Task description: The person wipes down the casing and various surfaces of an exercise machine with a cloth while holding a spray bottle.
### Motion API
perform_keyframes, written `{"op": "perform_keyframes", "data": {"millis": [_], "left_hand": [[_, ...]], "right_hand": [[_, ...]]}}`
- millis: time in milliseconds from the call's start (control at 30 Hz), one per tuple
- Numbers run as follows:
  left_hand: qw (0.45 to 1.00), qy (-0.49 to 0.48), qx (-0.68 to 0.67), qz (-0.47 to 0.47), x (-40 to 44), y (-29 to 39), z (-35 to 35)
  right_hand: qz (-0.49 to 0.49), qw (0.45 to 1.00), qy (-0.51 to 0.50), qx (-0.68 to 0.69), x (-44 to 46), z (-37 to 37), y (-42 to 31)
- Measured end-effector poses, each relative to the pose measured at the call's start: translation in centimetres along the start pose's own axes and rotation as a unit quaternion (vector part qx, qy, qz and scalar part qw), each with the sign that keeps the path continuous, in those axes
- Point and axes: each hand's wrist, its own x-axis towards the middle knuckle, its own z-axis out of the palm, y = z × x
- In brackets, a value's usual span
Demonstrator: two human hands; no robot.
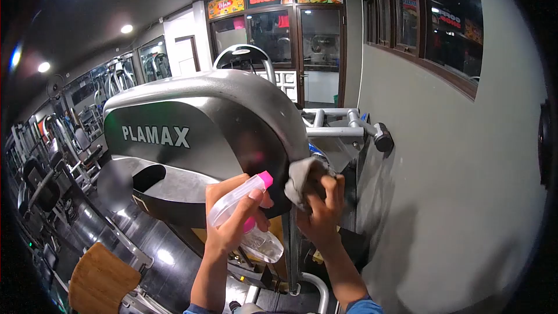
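My left hand [232, 215] is wrapped round a clear spray bottle [263, 245] with a pink nozzle, which points up and to the right. In my right hand [322, 209] is a crumpled grey cloth [302, 179], held against or very close to the right end of the machine's housing. That housing [232, 90] is large, silver and black, with "PLAMAX" lettered on its side. Below the lettering, a black tray [180, 209] with a round recess juts out, to the left of my left hand.
A grey wall [436, 157] with dark windows runs along the right. Silver machine bars [334, 132] stand behind the housing. At lower left is a wooden board or seat [102, 282]; several gym machines fill the left side. Glass doors [319, 40] stand at the back.
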Motion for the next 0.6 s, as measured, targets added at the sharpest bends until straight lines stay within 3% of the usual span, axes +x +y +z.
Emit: {"op": "perform_keyframes", "data": {"millis": [100,167,200,333,533,600], "left_hand": [[1.000,0.009,0.018,0.006,-0.2,-0.1,-0.1],[1.000,0.008,0.021,0.008,-0.2,-0.2,-0.3],[0.999,0.005,0.037,0.012,-0.2,-0.1,-0.5],[0.999,0.034,0.001,0.012,-0.7,0.9,-0.5],[0.999,0.046,0.025,0.015,-1.7,1.2,-0.7],[0.998,0.044,0.047,0.026,-1.8,0.9,-1.0]], "right_hand": [[0.028,0.999,0.005,0.023,0.0,1.0,-0.7],[-0.021,0.998,-0.009,-0.059,-2.6,1.4,-0.7],[-0.029,0.996,-0.077,-0.016,-2.7,1.0,-1.1],[-0.077,0.992,-0.092,-0.030,-7.1,1.3,0.5],[0.007,0.998,0.049,-0.048,0.1,0.3,-0.7],[-0.012,0.999,0.022,-0.031,0.5,0.7,-1.5]]}}
